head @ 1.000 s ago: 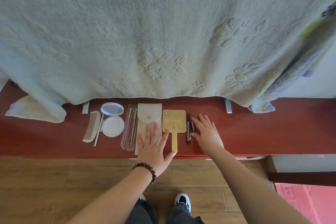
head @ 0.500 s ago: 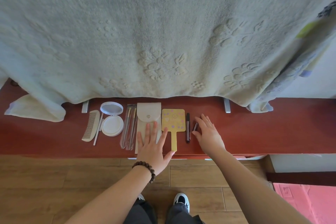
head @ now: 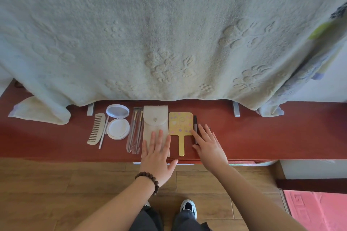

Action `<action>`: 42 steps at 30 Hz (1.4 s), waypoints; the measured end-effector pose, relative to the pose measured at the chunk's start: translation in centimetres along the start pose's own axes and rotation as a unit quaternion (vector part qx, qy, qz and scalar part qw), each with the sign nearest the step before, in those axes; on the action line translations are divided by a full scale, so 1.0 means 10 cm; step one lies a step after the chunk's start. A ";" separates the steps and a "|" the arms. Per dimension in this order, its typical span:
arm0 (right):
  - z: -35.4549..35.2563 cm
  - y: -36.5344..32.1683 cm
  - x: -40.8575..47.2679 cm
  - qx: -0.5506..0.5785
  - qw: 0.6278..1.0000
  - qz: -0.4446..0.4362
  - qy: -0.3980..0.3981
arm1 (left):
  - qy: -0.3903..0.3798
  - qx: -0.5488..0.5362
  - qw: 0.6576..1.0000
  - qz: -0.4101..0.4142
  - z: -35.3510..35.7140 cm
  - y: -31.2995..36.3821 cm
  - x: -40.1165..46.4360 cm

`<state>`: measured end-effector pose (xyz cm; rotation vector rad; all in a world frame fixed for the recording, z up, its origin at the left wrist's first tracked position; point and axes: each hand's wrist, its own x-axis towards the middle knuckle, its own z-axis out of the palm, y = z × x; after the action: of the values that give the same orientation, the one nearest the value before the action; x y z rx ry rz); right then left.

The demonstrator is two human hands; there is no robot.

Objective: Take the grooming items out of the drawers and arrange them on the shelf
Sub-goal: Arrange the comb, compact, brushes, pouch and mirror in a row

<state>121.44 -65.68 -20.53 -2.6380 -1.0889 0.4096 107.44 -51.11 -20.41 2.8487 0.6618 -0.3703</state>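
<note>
Grooming items lie in one row on the red shelf, just below the hem of the hanging towel.

Left end: comb, thin and stiff, light; take it by the solid spine, not the teeth. A slim white stick lies touching its right edge.

Next: round compact, lid open. Hinge looks fragile, so close it before you lift, then hold by the rim.

Then brushes in a clear sleeve. The plastic is likely slippery; pinch mid-length.

Cream pouch, soft, snap flap shut. Your left hand rests flat on its lower half, fingers straight and slightly spread, gripping nothing.

Yellow hand mirror, face down or back up, cannot tell which. Rigid, probably breakable; the handle points toward you and is the natural hold.

Dark pencil just beside the mirror's right edge. Your right hand lies over its lower part, fingers extended and apart, index tip touching the mirror's corner. A small dark item shows past your fingertips, too hidden to name.

Judgement: the row looks nearly finished, with only straightening left. Light, thin pieces will slide on the smooth shelf, so nudge gently.
</note>
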 end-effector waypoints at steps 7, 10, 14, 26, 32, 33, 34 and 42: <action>-0.01 0.08 0.02 -0.030 0.999 -0.031 0.004 | -0.016 -0.004 1.000 0.006 -0.06 0.00 -0.02; -0.01 0.08 0.00 -0.031 0.999 -0.038 0.009 | -0.012 -0.001 1.000 0.004 -0.09 0.01 -0.03; 0.00 0.06 -0.02 -0.033 0.999 -0.038 0.017 | 0.006 0.014 0.996 0.082 -0.06 0.07 -0.08; -0.01 0.07 -0.09 -0.068 0.997 -0.038 0.004 | -0.031 0.042 0.986 0.156 0.01 0.27 -0.09; -0.04 0.04 -0.09 -0.079 0.996 -0.034 -0.010 | -0.007 0.045 0.987 0.156 0.00 0.23 -0.10; -0.04 0.04 -0.09 -0.080 0.996 -0.032 -0.007 | 0.005 0.043 0.988 0.145 0.00 0.21 -0.10; -0.05 0.03 -0.09 -0.080 0.996 -0.031 -0.003 | 0.019 0.037 0.991 0.129 -0.03 0.18 -0.11; 0.00 -0.26 -0.10 -0.087 0.994 -0.065 0.000 | -0.014 0.033 0.998 0.055 -0.10 -0.13 -0.07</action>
<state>119.13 -64.63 -19.46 -2.6923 -1.3445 0.3012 106.45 -50.01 -19.41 2.9205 0.4930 -0.4220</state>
